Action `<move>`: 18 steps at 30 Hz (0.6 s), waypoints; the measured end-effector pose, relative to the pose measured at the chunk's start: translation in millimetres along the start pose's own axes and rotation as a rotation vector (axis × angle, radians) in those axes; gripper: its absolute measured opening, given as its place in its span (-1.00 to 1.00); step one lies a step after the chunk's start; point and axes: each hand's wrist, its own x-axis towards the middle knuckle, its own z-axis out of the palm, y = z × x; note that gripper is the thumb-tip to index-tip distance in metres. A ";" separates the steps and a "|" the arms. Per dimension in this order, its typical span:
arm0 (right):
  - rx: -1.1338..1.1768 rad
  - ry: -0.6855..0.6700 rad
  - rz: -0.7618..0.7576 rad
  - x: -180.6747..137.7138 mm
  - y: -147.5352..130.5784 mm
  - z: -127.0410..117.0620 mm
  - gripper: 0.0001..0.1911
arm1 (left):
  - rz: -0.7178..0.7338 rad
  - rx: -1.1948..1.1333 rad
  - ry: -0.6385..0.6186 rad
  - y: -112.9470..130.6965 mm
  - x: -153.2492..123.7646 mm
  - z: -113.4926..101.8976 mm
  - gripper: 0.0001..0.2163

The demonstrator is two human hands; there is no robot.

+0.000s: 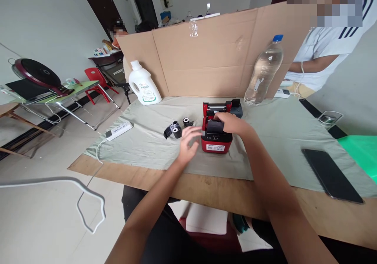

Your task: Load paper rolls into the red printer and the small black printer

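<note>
A small red and black printer (216, 142) stands on the grey cloth (153, 146) with its lid open at the back. My right hand (228, 121) rests on top of the printer, fingers on its black cover. My left hand (188, 144) hovers just left of the printer, fingers apart and blurred, holding nothing. Two small black rolls (176, 130) lie on the cloth a little left of my left hand, one trailing a loose black strip.
A white detergent bottle (144, 83) and a clear water bottle (263, 73) stand before a cardboard screen (212, 55). A power strip (119, 130) lies left, a dark phone (331, 175) right. A person in a white shirt (326, 48) sits behind the screen.
</note>
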 end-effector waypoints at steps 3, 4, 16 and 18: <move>0.151 0.151 -0.188 -8.8 -6.6 -6.4 -0.84 | -0.195 -0.227 0.119 2.1 32.2 -4.6 -0.65; 0.181 0.198 -0.247 -10.4 -10.5 -6.8 -0.84 | -0.248 -0.307 0.066 3.2 45.2 -6.0 -0.60; 0.822 0.472 -0.247 0.1 -21.7 -5.8 -0.79 | -0.212 -0.490 -0.227 14.2 134.4 -22.6 -0.53; 0.875 0.498 -0.275 0.5 -21.3 -7.1 -0.78 | -0.225 -0.476 -0.263 14.4 136.2 -25.2 -0.52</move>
